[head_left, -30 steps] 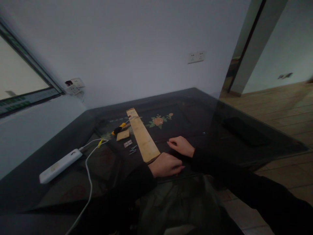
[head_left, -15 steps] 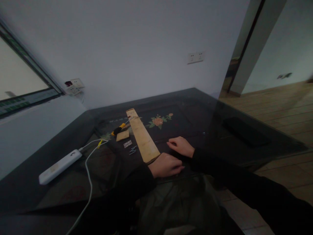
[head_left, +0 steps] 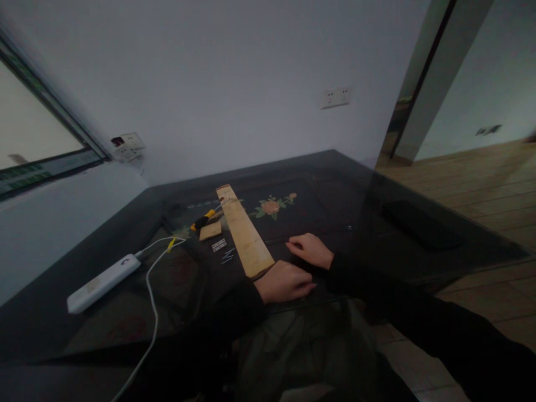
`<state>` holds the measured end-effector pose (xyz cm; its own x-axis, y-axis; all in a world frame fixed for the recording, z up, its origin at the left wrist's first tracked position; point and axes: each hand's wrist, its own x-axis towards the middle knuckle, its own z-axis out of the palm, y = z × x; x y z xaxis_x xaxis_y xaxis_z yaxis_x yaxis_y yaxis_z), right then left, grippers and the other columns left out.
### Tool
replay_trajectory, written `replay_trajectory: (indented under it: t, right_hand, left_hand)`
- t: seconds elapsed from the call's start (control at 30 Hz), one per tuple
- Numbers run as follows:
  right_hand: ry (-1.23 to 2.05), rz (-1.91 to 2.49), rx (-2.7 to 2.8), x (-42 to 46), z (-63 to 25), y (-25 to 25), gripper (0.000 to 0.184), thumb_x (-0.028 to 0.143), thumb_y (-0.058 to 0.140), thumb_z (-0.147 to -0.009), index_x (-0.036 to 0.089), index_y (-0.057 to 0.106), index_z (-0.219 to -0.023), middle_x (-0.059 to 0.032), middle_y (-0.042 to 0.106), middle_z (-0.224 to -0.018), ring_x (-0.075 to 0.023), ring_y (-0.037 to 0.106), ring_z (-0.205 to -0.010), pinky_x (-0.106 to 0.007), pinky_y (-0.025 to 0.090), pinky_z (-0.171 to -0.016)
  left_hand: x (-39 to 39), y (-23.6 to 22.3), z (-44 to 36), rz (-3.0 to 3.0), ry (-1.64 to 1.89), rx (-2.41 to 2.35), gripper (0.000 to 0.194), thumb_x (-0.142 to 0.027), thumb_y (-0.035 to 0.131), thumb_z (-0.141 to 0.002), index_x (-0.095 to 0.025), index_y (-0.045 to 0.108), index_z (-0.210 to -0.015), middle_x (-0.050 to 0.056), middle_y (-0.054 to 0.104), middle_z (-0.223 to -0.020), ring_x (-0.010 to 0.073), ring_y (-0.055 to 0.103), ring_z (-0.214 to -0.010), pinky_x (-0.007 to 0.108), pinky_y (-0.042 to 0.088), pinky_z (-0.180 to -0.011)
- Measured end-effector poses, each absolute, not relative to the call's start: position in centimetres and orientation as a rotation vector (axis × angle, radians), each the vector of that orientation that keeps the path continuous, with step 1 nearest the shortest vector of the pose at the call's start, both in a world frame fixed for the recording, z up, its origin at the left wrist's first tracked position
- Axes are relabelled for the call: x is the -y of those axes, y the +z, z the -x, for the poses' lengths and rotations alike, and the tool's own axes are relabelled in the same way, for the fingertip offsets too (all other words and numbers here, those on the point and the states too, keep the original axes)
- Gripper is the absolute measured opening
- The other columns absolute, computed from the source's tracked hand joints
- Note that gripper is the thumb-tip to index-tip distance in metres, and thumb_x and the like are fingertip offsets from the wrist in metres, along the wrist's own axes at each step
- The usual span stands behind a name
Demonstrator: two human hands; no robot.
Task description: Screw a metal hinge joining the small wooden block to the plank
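My left hand (head_left: 285, 282) rests at the front edge of the dark table (head_left: 343, 190), fingers curled in a loose fist, beside the near end of a long wooden board (head_left: 247, 234). Just beyond it on the right lies my right hand (head_left: 310, 251), also loosely closed. Nothing shows in either hand. Left of the board are a small square wood piece (head_left: 210, 231), a metal hinge (head_left: 218, 245) and several screws (head_left: 227, 256). A yellow-and-black screwdriver (head_left: 203, 220) lies behind them, its shaft tip reaching onto the board.
A white power strip (head_left: 104, 282) lies at the left, its white cable (head_left: 151, 296) running over the table's front edge. A dark flat object (head_left: 419, 225) sits at the right. Behind the table stands a wall with sockets (head_left: 335, 97); a window (head_left: 37, 111) is at the left.
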<state>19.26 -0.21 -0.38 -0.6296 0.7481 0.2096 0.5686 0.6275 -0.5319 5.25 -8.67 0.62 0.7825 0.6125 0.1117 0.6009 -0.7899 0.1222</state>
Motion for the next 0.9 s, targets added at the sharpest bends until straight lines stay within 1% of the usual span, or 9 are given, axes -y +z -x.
replay_trajectory:
  t: [0.33,0.67,0.9]
  right_hand:
    - [0.586,1.046,2.432,0.2,-19.29,-0.49,0.036,0.036,0.046,-0.091,0.018,0.051,-0.06,0.0005,0.053,-0.06,-0.0099,0.038,-0.057,-0.026,0.021,-0.058]
    - [0.576,1.052,2.435,0.12,-19.23,-0.7,0.035,0.035,0.046,-0.091,0.018,0.051,-0.061,0.0004,0.052,-0.059,-0.0099,0.037,-0.056,-0.026,0.02,-0.057]
    - [0.587,1.057,2.448,0.25,-19.24,-0.43,0.035,0.035,0.046,-0.091,0.018,0.048,-0.06,0.0011,0.05,-0.059,-0.0096,0.036,-0.056,-0.026,0.02,-0.057]
  left_hand:
    - [8.65,0.51,-5.22,-2.881,0.232,-0.978,0.034,-0.033,0.043,-0.097,-0.018,0.057,-0.07,0.0,0.063,-0.066,0.0112,0.058,-0.063,0.025,0.032,-0.056]
    - [8.52,0.25,-5.18,-2.886,0.235,-0.975,0.032,-0.033,0.045,-0.096,-0.018,0.057,-0.071,0.001,0.063,-0.066,0.0116,0.057,-0.062,0.024,0.032,-0.056]
    - [8.63,0.31,-5.23,-2.9,0.235,-0.993,0.034,-0.035,0.043,-0.097,-0.018,0.058,-0.071,0.002,0.063,-0.066,0.012,0.057,-0.062,0.023,0.031,-0.057]
